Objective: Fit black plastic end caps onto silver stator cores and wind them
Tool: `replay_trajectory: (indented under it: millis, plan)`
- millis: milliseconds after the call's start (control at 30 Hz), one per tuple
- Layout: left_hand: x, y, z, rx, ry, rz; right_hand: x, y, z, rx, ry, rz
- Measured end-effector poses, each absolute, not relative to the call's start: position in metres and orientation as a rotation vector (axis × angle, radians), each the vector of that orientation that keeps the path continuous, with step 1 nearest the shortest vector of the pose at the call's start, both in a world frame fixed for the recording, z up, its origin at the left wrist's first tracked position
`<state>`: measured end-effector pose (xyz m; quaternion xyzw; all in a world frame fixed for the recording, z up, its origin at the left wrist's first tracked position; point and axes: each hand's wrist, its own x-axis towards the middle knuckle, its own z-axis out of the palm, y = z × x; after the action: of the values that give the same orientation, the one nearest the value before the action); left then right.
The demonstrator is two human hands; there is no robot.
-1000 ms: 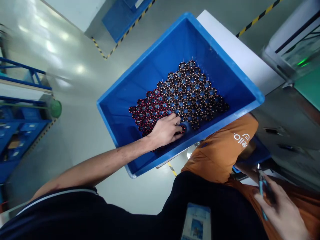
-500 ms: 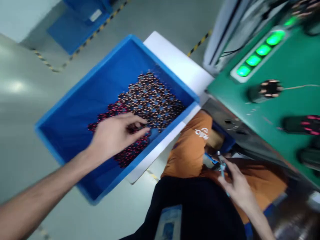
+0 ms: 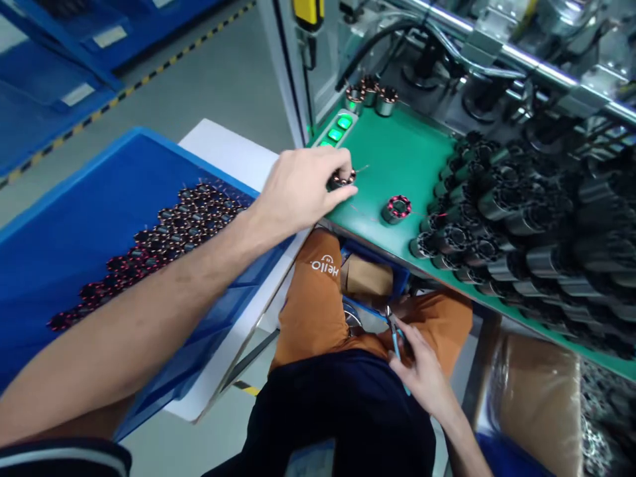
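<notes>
My left hand [image 3: 313, 179] reaches over the near left corner of the green work surface [image 3: 382, 156]. Its fingers are closed on a copper-wound motor stator [image 3: 344, 179], from which a thin wire end sticks out. Just right of it a stator with pink-red windings [image 3: 397, 209] stands apart on the green top. Low over my lap, my right hand [image 3: 420, 368] grips small cutting pliers [image 3: 395, 331] with light blue handles, jaws pointing away from me. The palm hides part of the handles.
On the left a blue bin [image 3: 114, 152] of wound stators rests on a white board [image 3: 223, 149]. Several stacked dark stators [image 3: 517, 199] crowd the right. Green-lit buttons [image 3: 335, 134], three stators [image 3: 385, 101] and machinery with a metal rail [image 3: 541, 59] stand behind.
My left hand has left the blue bin and come over the green surface onto the copper-wound stator. The view has swung right. My right hand still holds the pliers over my lap.
</notes>
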<state>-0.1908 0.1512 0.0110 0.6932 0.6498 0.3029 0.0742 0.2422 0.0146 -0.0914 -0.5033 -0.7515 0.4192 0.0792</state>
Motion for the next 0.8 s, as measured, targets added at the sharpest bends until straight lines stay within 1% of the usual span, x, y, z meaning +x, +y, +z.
replay_trajectory:
  millis: [133,233,333,400,533,667,800]
  plan:
    - [-0.16,0.117,0.039,2.077,1.784,1.256,0.255,0.002,-0.078,-1.528,-2.079,1.207]
    - [-0.105,0.075,0.051,2.112,1.673,1.322,0.254,-0.005,-0.045,-1.485,-1.947,1.176]
    - [-0.057,0.04,0.039,2.065,1.616,1.324,0.247,-0.002,-0.007,-1.307,-1.914,1.168]
    - [-0.036,0.026,0.024,1.989,1.6,1.352,0.241,0.002,0.009,-1.237,-1.911,1.188]
    - [-0.021,0.016,0.004,1.915,1.57,1.424,0.235,0.002,0.007,-1.2,-1.875,1.263]
    - [-0.024,0.013,0.001,2.04,1.539,1.395,0.234,-0.005,-0.004,-1.189,-1.839,1.343]
    - [-0.028,0.01,0.002,2.104,1.492,1.329,0.234,-0.005,-0.004,-1.16,-1.803,1.372]
